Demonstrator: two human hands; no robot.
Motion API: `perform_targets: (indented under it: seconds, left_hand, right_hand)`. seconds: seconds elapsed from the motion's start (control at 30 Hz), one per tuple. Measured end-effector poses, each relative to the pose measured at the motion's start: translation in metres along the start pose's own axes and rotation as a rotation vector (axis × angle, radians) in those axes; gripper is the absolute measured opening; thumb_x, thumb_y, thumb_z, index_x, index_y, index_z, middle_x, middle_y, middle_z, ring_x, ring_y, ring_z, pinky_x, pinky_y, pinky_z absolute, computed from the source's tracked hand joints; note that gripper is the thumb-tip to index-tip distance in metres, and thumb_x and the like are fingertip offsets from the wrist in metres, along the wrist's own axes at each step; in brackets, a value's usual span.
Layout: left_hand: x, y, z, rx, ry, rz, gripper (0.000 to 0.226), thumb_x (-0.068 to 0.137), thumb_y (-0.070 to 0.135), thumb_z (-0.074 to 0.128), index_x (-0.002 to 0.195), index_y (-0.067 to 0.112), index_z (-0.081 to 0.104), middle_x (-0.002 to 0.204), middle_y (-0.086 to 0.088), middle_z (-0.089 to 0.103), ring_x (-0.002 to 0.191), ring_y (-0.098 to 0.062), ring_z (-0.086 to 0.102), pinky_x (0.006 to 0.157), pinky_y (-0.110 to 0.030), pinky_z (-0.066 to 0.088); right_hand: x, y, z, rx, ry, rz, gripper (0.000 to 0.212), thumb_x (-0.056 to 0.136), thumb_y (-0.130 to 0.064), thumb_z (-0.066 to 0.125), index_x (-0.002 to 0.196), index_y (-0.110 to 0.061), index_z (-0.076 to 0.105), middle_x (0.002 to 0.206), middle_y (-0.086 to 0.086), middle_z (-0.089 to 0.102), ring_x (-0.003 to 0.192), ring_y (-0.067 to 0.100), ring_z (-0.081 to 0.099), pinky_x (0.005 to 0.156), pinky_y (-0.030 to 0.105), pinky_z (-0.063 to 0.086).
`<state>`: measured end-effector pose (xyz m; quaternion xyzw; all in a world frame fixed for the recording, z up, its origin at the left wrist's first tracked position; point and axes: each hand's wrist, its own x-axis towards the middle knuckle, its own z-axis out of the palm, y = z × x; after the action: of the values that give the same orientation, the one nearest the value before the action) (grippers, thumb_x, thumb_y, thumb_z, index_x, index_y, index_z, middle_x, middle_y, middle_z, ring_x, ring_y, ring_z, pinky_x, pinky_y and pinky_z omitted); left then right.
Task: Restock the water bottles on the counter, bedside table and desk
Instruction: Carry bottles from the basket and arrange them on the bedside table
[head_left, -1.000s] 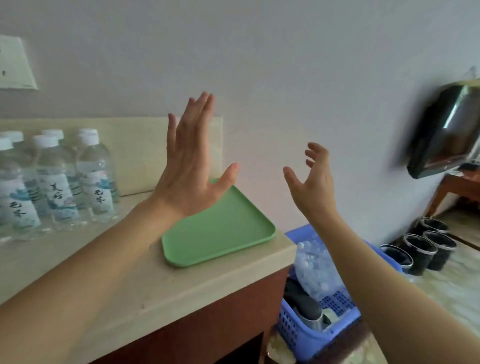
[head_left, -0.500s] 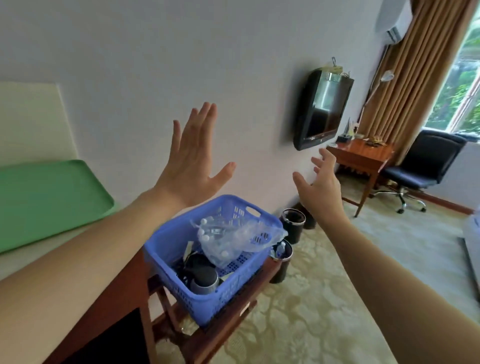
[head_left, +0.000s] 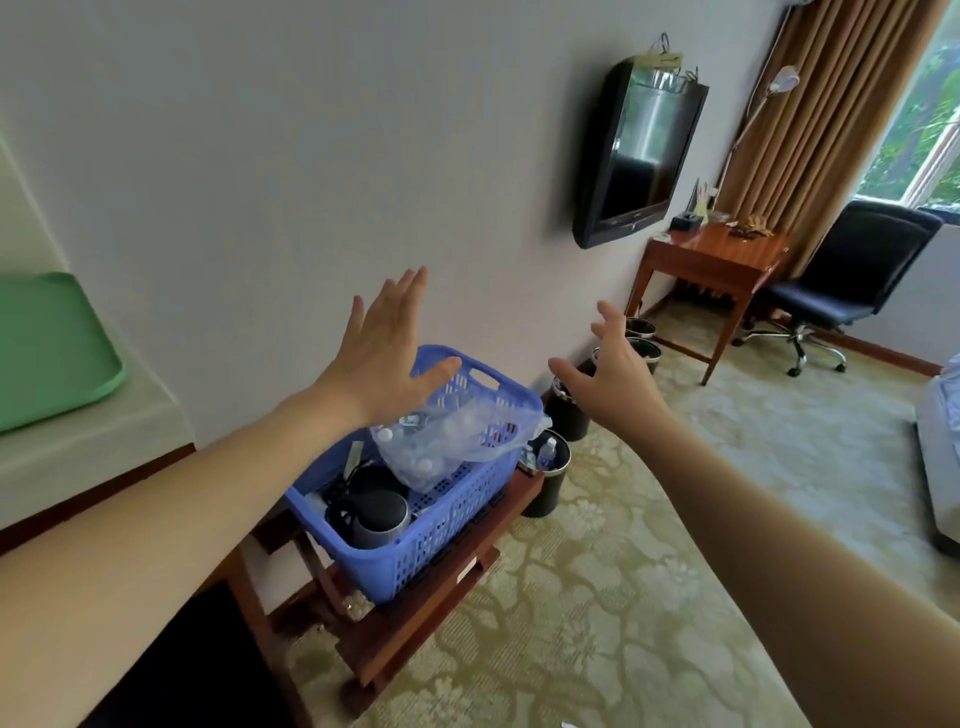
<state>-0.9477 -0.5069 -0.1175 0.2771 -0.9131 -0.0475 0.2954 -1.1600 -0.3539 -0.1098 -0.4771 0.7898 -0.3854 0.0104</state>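
Blue basket (head_left: 447, 525), 7 o'clock: bagged water bottles (head_left: 441, 441) not yet taken.
Left hand (head_left: 384, 358), right hand (head_left: 618, 384) spread wide, empty; desk (head_left: 711, 254) at 2 o'clock apparently unstocked; restocking judged far from done.

- basket (head_left: 457, 530), under left hand (head_left: 384, 358): periwinkle blue, grid-perforated walls.
- tray (head_left: 52, 353), far left of left hand: plain mint green.
- carpet (head_left: 623, 597), below right hand (head_left: 618, 384): olive-beige, cream floral pattern.
- desk (head_left: 717, 254), beyond right hand: glossy red-brown wood.
- curtain (head_left: 821, 119), above right hand: tan.
- chair (head_left: 872, 249), right of right hand: black.
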Motion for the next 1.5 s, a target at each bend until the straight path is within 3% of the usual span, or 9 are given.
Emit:
perform_targets:
  seconds: [0.13, 0.37, 0.9, 1.03, 1.5]
  left_hand:
    - [0.020, -0.012, 0.017, -0.004, -0.028, -0.030, 0.094, 0.092, 0.057, 0.047, 0.154, 0.020, -0.013, 0.164, -0.002, -0.005, 0.150, -0.026, -0.005, 0.116, -0.047, -0.009]
    - [0.053, -0.049, 0.053, -0.033, -0.097, -0.128, 0.097, 0.087, 0.066, 0.041, 0.153, 0.024, -0.015, 0.164, -0.001, -0.008, 0.150, -0.025, -0.008, 0.117, -0.048, -0.010]
    - [0.119, -0.127, 0.105, -0.039, -0.183, -0.275, 0.098, 0.083, 0.072, 0.034, 0.150, 0.029, -0.023, 0.163, 0.004, -0.014, 0.150, -0.021, -0.011, 0.116, -0.049, -0.014]
    - [0.117, -0.137, 0.123, -0.058, -0.216, -0.353, 0.097, 0.089, 0.066, 0.041, 0.151, 0.027, -0.023, 0.163, 0.002, -0.014, 0.150, -0.021, -0.013, 0.117, -0.049, -0.014]
    - [0.159, -0.183, 0.203, -0.030, -0.273, -0.636, 0.100, 0.089, 0.066, 0.042, 0.150, 0.026, -0.025, 0.162, 0.001, -0.019, 0.149, -0.023, -0.015, 0.119, -0.050, -0.011]
  right_hand:
    - [0.024, 0.003, 0.017, -0.028, -0.026, -0.013, 0.088, 0.087, -0.039, 0.066, 0.152, -0.022, 0.009, 0.153, 0.009, 0.037, 0.136, 0.032, 0.039, 0.109, 0.046, 0.035]
    - [0.085, 0.015, 0.053, -0.078, -0.108, -0.005, 0.092, 0.086, -0.042, 0.067, 0.152, -0.021, 0.008, 0.151, 0.011, 0.038, 0.135, 0.035, 0.039, 0.108, 0.049, 0.034]
    - [0.195, 0.030, 0.157, 0.002, -0.252, -0.039, 0.091, 0.087, -0.037, 0.067, 0.154, -0.015, 0.009, 0.150, 0.015, 0.038, 0.134, 0.036, 0.039, 0.106, 0.044, 0.035]
    - [0.205, 0.046, 0.183, 0.018, -0.338, -0.045, 0.091, 0.090, -0.038, 0.065, 0.154, -0.015, 0.005, 0.153, 0.014, 0.033, 0.136, 0.035, 0.037, 0.105, 0.049, 0.037]
    - [0.318, 0.105, 0.277, 0.072, -0.617, -0.135, 0.089, 0.088, -0.035, 0.067, 0.154, -0.016, 0.010, 0.152, 0.013, 0.033, 0.137, 0.033, 0.037, 0.104, 0.045, 0.039]
